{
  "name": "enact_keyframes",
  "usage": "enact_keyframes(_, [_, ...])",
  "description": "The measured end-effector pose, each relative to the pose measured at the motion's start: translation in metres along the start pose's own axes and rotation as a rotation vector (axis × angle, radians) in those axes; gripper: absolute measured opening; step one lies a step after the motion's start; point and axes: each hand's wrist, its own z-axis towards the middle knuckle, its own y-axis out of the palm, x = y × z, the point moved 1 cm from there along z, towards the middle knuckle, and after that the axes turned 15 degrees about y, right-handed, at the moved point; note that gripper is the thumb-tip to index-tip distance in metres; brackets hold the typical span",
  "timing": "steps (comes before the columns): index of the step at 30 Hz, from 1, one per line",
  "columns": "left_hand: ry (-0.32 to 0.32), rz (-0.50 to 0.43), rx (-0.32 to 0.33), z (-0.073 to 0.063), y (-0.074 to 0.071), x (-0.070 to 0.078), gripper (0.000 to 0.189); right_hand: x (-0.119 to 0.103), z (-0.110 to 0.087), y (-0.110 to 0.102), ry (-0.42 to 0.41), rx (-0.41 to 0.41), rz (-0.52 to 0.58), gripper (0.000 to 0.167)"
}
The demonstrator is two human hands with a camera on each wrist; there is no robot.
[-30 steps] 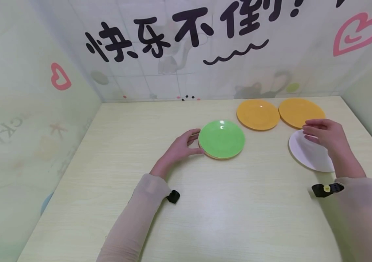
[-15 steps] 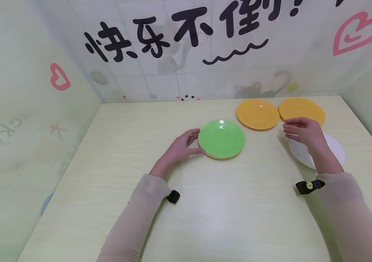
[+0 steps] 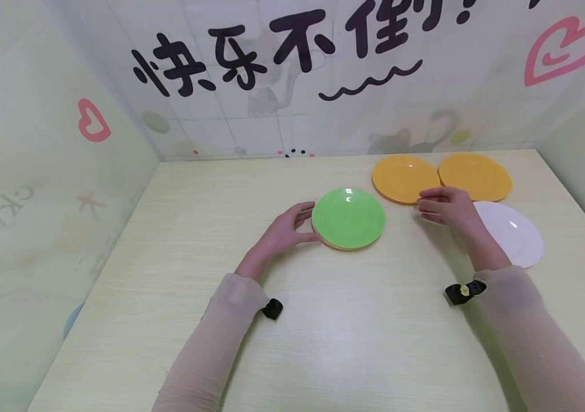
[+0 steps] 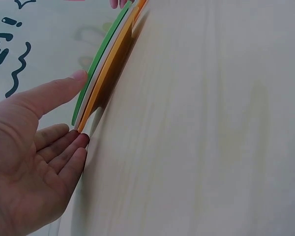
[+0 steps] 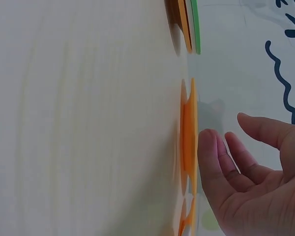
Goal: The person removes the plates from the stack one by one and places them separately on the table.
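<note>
A green plate (image 3: 348, 218) tops a small stack; in the left wrist view a white plate (image 4: 96, 83) and an orange plate (image 4: 104, 73) show beneath it. My left hand (image 3: 286, 230) rests at the stack's left edge, its thumb and fairly straight fingers touching the rims. With nothing in it, my right hand (image 3: 449, 210) hovers over the table, loosely bent, between the stack and a white plate (image 3: 516, 234) on the right. Its fingertips overlap the front rim of the left orange plate (image 3: 404, 177) in the head view.
A second orange plate (image 3: 475, 176) lies at the back right, against the left one. Printed walls enclose the pale wooden table (image 3: 344, 332) at the back and both sides. Each wrist carries a small black camera.
My right hand has moved left from over the white plate, uncovering most of it, toward the green-topped stack. My left hand and the plates have stayed put.
</note>
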Motion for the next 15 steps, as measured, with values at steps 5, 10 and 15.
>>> enact_keyframes(5, [-0.002,0.008,0.002,0.0,0.0,-0.001,0.084,-0.002,0.006,0.011,0.029,-0.042,-0.021,0.051])
enact_keyframes(10, [0.004,0.002,0.003,0.0,0.0,-0.001,0.084,-0.004,0.011,0.025,0.046,-0.078,-0.044,0.05])
enact_keyframes(15, [0.01,-0.002,0.008,0.001,0.001,-0.002,0.082,-0.007,0.011,0.039,0.051,-0.113,-0.137,0.048])
